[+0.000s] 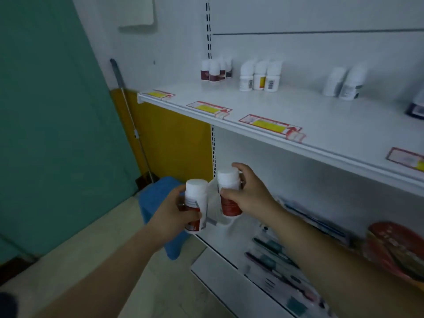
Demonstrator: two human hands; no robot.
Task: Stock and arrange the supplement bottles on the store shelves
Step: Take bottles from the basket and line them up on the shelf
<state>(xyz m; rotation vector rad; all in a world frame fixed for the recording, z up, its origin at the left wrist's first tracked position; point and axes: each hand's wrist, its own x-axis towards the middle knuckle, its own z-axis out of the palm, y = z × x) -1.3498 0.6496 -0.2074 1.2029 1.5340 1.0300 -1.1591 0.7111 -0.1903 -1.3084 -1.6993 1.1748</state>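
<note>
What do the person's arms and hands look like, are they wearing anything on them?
The left hand and right hand are bare, with no gloves. No sleeves show along either arm up to the frame edge, and neither wrist carries a watch or bracelet.
</note>
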